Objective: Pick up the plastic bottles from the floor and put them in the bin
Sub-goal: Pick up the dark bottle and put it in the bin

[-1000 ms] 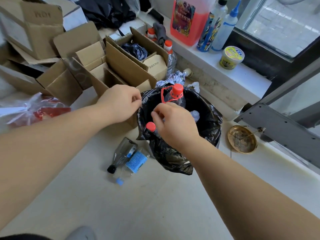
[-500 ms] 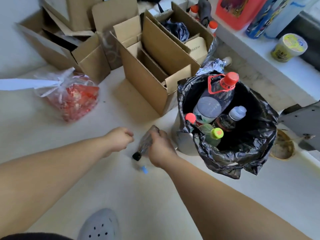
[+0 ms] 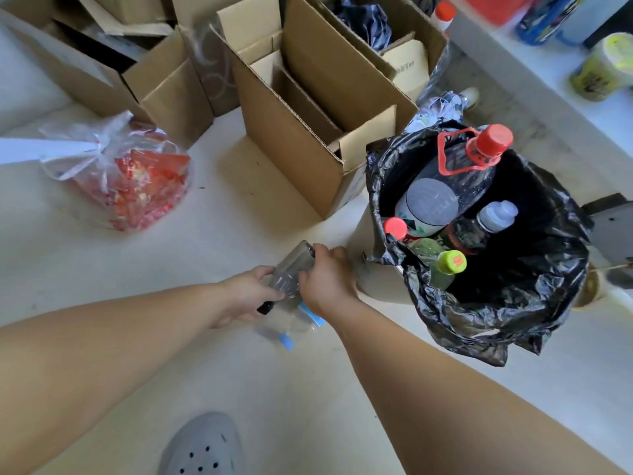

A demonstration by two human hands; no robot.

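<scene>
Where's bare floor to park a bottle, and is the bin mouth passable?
Bare floor lies between the red bag, the open box and both hands. More by the shoe. The bin is crowded on its left with bottles; the right side looks open.

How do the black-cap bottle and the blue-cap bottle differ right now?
The black-cap bottle is gripped by both the left hand and right hand; the blue-cap bottle lies on the floor under them, ungripped. The black-cap bottle looks label-free; the blue-cap bottle has a blue label. Both are clear plastic, still outside the bin.
</scene>
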